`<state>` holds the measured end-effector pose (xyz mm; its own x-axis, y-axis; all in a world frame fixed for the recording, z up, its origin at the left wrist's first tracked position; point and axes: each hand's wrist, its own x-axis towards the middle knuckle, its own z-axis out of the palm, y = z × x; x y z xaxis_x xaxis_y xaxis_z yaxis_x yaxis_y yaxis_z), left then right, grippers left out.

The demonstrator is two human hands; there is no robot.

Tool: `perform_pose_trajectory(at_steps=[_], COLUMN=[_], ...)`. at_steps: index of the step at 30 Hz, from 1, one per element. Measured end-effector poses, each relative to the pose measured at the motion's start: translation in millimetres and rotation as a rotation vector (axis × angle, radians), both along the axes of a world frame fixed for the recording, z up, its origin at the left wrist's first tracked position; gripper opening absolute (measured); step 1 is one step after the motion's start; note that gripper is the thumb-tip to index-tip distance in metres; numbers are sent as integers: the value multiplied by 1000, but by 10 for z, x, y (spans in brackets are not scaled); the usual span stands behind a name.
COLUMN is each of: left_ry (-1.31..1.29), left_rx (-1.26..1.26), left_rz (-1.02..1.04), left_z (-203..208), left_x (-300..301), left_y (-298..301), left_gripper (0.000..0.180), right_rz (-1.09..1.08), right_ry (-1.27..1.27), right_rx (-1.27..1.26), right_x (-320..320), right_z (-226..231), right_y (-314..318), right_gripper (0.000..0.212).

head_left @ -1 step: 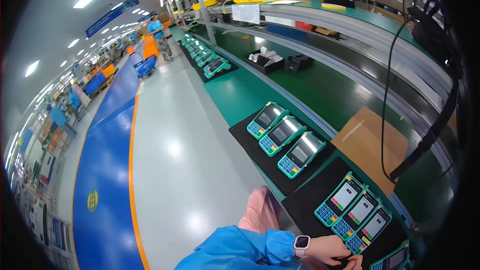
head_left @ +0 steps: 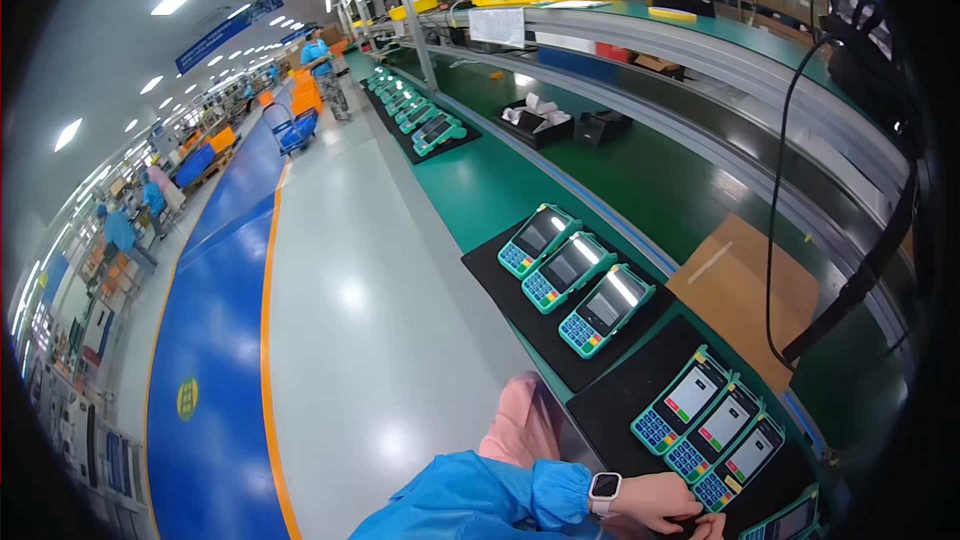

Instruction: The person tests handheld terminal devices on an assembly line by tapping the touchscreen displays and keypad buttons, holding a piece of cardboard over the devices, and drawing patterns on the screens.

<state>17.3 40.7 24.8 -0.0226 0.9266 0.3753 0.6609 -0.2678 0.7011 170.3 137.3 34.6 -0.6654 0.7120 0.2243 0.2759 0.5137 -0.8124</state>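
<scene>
At the lower edge, my left hand (head_left: 652, 500), with a pale smartwatch (head_left: 604, 488) at its wrist, is closed with its fingers curled. The fingertips of my right hand (head_left: 709, 526) meet it, pinched together; most of that hand is cut off by the frame. Whatever sits between the fingers is hidden or too small to make out. Just beyond my hands, a black mat (head_left: 625, 410) carries three green payment terminals with lit screens: a left one (head_left: 680, 400), a middle one (head_left: 712, 432) and a right one (head_left: 738, 462). Another terminal (head_left: 788, 522) shows partly at the bottom right.
A second black mat (head_left: 490, 258) holds three dark-screened terminals (head_left: 605, 310). Farther along the green bench lies a row of several terminals (head_left: 437, 132). Cardboard (head_left: 750, 290), a black cable (head_left: 775, 190) and a rail shelf (head_left: 720, 55) flank the right. A person (head_left: 318, 60) stands by the far aisle.
The whole view has shifted very slightly. My hands and the terminals keep their places.
</scene>
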Motion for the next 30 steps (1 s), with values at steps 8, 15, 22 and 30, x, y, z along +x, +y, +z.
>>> perform_pose_trajectory(at_steps=[8, 15, 22, 30], left_ry=[121, 162, 15, 12], left_rx=[-20, 30, 48, 24], left_rz=[6, 30, 47, 43], left_z=[-4, -33, -131, -105], left_x=[-42, -7, 14, 18], left_y=[33, 63, 62, 59], left_gripper=[28, 26, 24, 24], right_rz=[10, 181, 1628, 1929], right_ry=[64, 390, 512, 657], right_rx=[17, -776, -1082, -1103], right_x=[-12, 160, 343, 48], right_z=[-42, 297, 120, 289], right_y=[51, 105, 823, 973], right_gripper=[18, 22, 41, 31])
